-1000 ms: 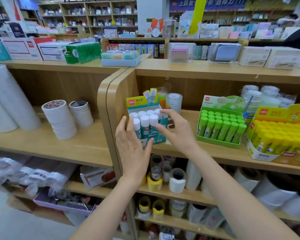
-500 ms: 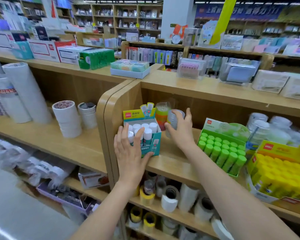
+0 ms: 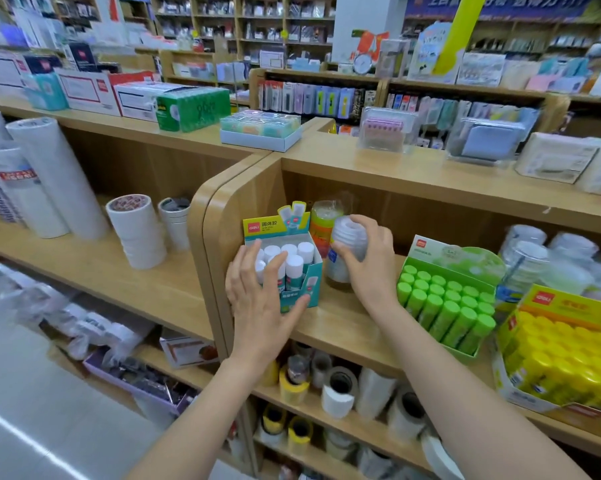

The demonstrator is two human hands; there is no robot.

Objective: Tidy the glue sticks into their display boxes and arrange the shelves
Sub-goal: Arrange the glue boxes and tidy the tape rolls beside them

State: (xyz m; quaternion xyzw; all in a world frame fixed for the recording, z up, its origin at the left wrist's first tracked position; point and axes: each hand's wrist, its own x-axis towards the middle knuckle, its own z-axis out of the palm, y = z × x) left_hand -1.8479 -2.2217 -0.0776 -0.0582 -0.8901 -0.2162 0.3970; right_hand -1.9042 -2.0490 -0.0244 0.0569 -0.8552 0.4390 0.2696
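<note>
A teal display box [image 3: 309, 275] of white-capped glue sticks [image 3: 293, 263] stands at the left end of the wooden shelf [image 3: 344, 327]. My left hand [image 3: 261, 299] lies against the box's front and left side, fingers straight over the sticks, thumb on the front panel. My right hand [image 3: 368, 261] grips a clear wrapped stack of tape rolls [image 3: 347, 237] just right of the box. An orange-labelled wrapped pack [image 3: 321, 223] stands behind. Further right sit a green box of green glue sticks [image 3: 448, 299] and a yellow box of yellow glue sticks [image 3: 562, 348].
White tape rolls [image 3: 136, 230] and large paper rolls [image 3: 49, 174] fill the left shelf unit. Wrapped clear tape stacks [image 3: 534, 258] crowd the shelf's back right. Tape rolls [image 3: 337, 389] line the shelf below. Boxes sit along the top ledge [image 3: 378, 161].
The teal box has slid back toward the shelf's left corner with my left hand on it. My right hand left the box and closed round the wrapped tape stack.
</note>
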